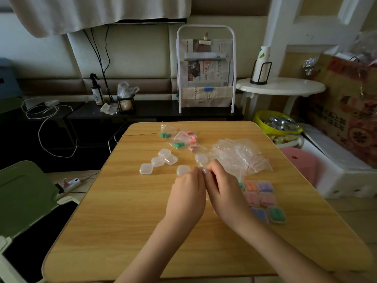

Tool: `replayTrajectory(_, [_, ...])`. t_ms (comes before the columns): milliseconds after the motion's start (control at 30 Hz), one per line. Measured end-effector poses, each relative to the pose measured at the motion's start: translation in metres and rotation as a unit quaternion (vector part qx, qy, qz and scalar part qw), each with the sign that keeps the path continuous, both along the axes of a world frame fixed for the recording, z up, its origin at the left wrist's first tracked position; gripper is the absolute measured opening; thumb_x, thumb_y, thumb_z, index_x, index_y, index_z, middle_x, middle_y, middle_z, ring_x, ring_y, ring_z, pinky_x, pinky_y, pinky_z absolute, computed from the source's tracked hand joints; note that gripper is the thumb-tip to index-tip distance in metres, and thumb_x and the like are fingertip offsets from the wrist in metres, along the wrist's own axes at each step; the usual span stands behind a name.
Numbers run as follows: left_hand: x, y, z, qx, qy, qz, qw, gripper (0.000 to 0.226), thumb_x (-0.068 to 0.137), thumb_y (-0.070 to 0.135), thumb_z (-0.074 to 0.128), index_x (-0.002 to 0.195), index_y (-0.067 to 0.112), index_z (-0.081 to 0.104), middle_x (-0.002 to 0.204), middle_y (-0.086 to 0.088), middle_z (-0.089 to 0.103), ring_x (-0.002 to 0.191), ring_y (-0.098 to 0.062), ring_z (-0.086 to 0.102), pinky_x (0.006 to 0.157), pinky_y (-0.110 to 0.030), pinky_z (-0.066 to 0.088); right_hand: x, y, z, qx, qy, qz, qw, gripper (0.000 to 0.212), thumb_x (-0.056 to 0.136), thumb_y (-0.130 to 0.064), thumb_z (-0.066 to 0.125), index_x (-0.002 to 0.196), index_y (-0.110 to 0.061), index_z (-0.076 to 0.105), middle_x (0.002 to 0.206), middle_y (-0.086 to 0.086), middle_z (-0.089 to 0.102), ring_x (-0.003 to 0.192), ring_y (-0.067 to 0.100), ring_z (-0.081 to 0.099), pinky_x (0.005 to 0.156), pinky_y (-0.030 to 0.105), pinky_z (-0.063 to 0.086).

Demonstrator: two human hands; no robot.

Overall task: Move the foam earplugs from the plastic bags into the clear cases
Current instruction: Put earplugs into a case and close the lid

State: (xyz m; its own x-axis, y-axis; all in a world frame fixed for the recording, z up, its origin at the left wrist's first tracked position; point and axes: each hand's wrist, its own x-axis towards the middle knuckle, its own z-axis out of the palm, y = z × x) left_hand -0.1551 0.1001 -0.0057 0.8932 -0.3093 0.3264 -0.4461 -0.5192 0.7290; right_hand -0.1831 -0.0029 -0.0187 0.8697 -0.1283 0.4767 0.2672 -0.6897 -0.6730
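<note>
Earplugs hidden between left hand (186, 193) and right hand (221, 187)

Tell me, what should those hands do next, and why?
Probably pull the small bag open. Both hands, left and right, pinch something clear between their fingertips at the middle of the table; what is inside is hidden. Empty cases wait just beyond, filled cases sit to the right.

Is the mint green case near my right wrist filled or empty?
Filled: the mint green case shows green earplugs through its clear lid.
</note>
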Motion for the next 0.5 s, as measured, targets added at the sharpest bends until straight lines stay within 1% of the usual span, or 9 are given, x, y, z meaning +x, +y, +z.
replayTrajectory(100, [-0.001, 0.000, 0.000, -0.006, -0.010, 0.001, 1.000, 0.031, 0.101, 0.025, 0.034, 0.074, 0.014, 0.043, 0.071, -0.009, 0.059, 0.067, -0.030, 0.055, 0.061, -0.046, 0.044, 0.000, 0.000, 0.001, -0.051, -0.012, -0.025, 0.998, 0.022, 0.102, -0.032, 0.035, 0.082, -0.023, 0.036, 0.061, -0.009, 0.046, 0.052, 0.009, 0.043, 0.046, 0.024, 0.027])
replayTrajectory(200, [0.000, 0.004, -0.002, 0.019, -0.008, 0.010, 1.000, 0.031, 0.102, 0.026, 0.033, 0.075, 0.013, 0.042, 0.069, -0.006, 0.056, 0.064, -0.026, 0.052, 0.057, -0.038, 0.039, -0.001, 0.002, 0.002, -0.120, -0.001, -0.038, 0.992, 0.021, 0.101, -0.035, 0.032, 0.084, -0.023, 0.033, 0.062, -0.013, 0.039, 0.052, 0.004, 0.038, 0.047, 0.022, 0.021])
replayTrajectory(267, [0.001, 0.004, -0.003, 0.039, -0.014, 0.029, 0.999, 0.033, 0.101, 0.023, 0.035, 0.068, 0.018, 0.035, 0.063, 0.000, 0.048, 0.058, -0.020, 0.044, 0.051, -0.031, 0.028, -0.001, 0.000, 0.001, -0.150, -0.012, -0.065, 0.986, 0.019, 0.101, -0.030, 0.038, 0.084, -0.023, 0.031, 0.060, -0.015, 0.034, 0.050, 0.002, 0.033, 0.046, 0.024, 0.018])
replayTrajectory(333, [0.002, 0.003, -0.001, 0.049, -0.018, 0.052, 0.997, 0.037, 0.100, 0.022, 0.038, 0.064, 0.019, 0.030, 0.059, 0.002, 0.042, 0.053, -0.016, 0.036, 0.048, -0.030, 0.022, -0.001, -0.003, 0.002, -0.162, -0.040, -0.103, 0.981, 0.024, 0.097, -0.022, 0.048, 0.081, -0.023, 0.031, 0.057, -0.015, 0.031, 0.047, 0.001, 0.029, 0.042, 0.022, 0.015])
replayTrajectory(433, [0.002, 0.001, 0.001, 0.054, -0.020, 0.067, 0.996, 0.038, 0.099, 0.023, 0.040, 0.063, 0.020, 0.029, 0.058, 0.003, 0.041, 0.054, -0.018, 0.036, 0.049, -0.033, 0.022, -0.003, -0.004, 0.008, -0.171, -0.064, -0.137, 0.974, 0.030, 0.090, -0.018, 0.057, 0.076, -0.023, 0.030, 0.055, -0.015, 0.029, 0.044, 0.005, 0.028, 0.040, 0.018, 0.013])
replayTrajectory(500, [0.002, 0.001, 0.002, 0.058, -0.026, 0.072, 0.995, 0.038, 0.099, 0.026, 0.040, 0.063, 0.021, 0.030, 0.059, 0.003, 0.041, 0.057, -0.022, 0.039, 0.053, -0.035, 0.022, -0.004, -0.005, 0.013, -0.190, -0.085, -0.139, 0.968, 0.031, 0.087, -0.016, 0.063, 0.077, -0.021, 0.034, 0.059, -0.011, 0.037, 0.047, 0.011, 0.035, 0.038, 0.021, 0.021])
